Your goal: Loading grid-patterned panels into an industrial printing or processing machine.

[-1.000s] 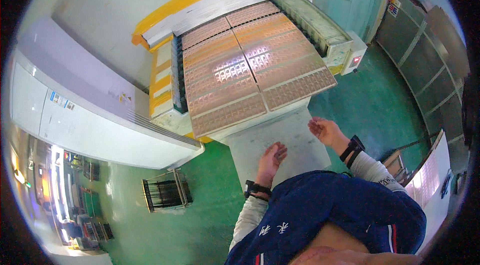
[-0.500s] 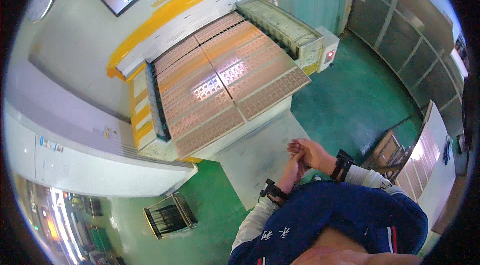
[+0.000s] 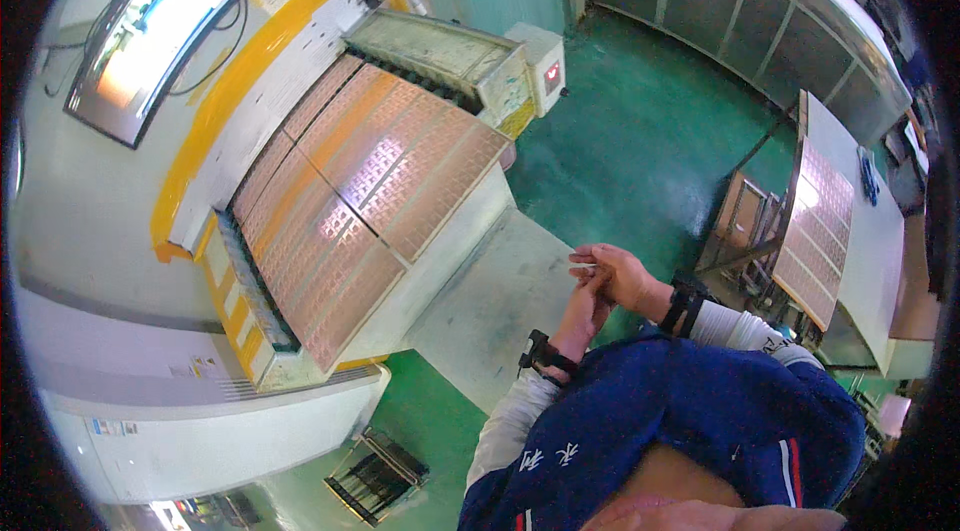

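Observation:
My left hand (image 3: pixel 580 314) and my right hand (image 3: pixel 628 281) meet in front of my body, touching each other. Fingers of the right hand are stretched out to the left, over the left hand's fingertips. The left fingers look extended against the right palm and are partly hidden. I see no object in either hand. Beneath and beyond them is a grey flat plate (image 3: pixel 490 276) at the front of a machine. Copper-coloured patterned panels (image 3: pixel 345 276) lie side by side on the machine bed, out of reach of both hands.
A pale machine housing (image 3: pixel 440 51) with a control box (image 3: pixel 540 71) flanks the panels. At right, another copper panel (image 3: pixel 815 231) leans on a white board (image 3: pixel 875 261) beside a metal frame. A dark rack (image 3: pixel 375 476) stands on the green floor. A screen (image 3: pixel 155 36) hangs at upper left.
My view has swung to the right, so the machine and panels sit further left and the leaning board shows more. The hands remain together, with the right fingers slightly more spread.

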### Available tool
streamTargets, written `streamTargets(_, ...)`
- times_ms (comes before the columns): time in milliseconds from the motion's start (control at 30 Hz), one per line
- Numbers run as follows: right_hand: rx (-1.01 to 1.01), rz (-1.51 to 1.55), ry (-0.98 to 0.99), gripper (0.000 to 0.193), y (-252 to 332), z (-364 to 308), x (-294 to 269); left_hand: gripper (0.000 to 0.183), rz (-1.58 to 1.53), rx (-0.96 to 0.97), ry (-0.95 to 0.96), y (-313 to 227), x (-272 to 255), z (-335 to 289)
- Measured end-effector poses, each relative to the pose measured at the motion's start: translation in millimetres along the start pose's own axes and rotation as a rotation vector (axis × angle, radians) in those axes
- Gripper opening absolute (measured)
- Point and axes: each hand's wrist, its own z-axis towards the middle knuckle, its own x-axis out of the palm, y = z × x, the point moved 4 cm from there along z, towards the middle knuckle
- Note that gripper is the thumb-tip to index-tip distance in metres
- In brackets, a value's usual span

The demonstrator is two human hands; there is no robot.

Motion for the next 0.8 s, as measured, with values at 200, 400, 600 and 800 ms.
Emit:
streamTargets(200, 0.004, 0.012, -0.100, 0.034, 35, -44, -30, 0.022, 0.254, -0.099, 0.036, 30, 41, 4)
streamTargets(400, -0.004, 0.154, -0.186, 0.032, 59, -65, -80, 0.016, 0.462, -0.058, 0.013, 65, 82, 20)
streamTargets(600, -0.131, 0.287, -0.287, 0.029, 94, -95, -129, 0.030, 0.689, -0.015, -0.019, 107, 110, 60)
streamTargets(800, -0.341, 0.157, -0.451, 0.037, 125, -146, -175, 0.049, 0.491, -0.308, 0.029, 183, 150, 84)
